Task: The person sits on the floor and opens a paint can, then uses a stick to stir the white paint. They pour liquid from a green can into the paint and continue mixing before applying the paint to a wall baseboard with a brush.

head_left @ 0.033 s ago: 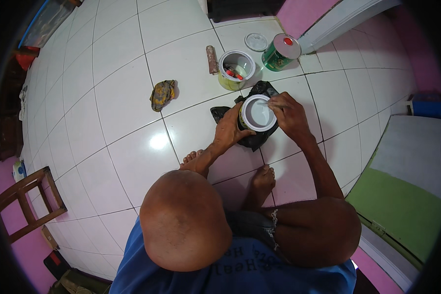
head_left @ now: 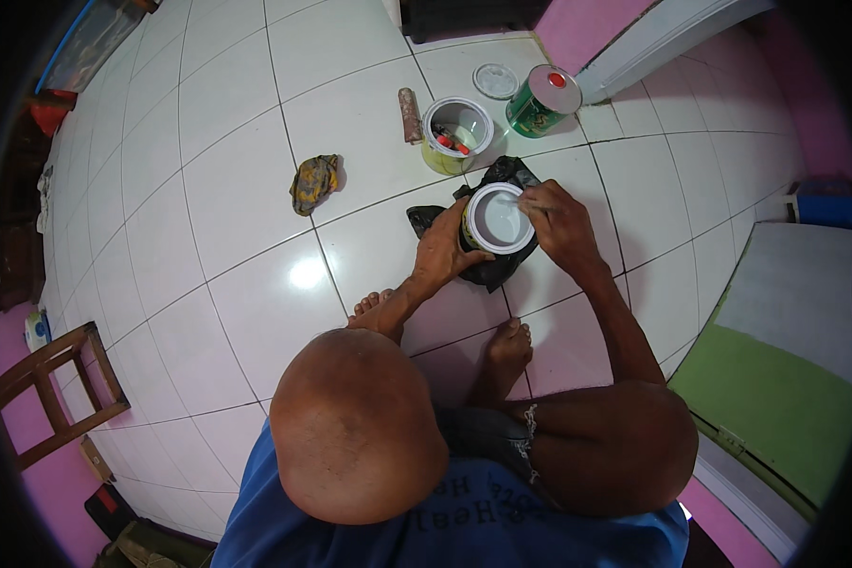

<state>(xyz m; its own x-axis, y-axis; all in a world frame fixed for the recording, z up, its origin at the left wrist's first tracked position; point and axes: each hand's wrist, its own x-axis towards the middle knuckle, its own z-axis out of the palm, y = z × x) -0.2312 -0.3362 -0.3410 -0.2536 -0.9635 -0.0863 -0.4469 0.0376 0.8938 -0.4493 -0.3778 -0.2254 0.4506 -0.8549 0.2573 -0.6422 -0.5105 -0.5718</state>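
My left hand grips the left side of an open paint can with pale paint inside. Beneath the can lies crumpled black plastic. My right hand pinches a thin stirring stick that dips into the paint at the can's right side. Just behind sits a second open can holding red-tipped items, with a paint roller sleeve beside it. A round lid and an upright green tin with a red cap stand farther back on the tiles.
A crumpled grey-and-yellow cloth lies on the white tiled floor to the left. A wooden frame leans at the far left. A green-and-white panel is at the right. Pink walls and a white door frame border the floor.
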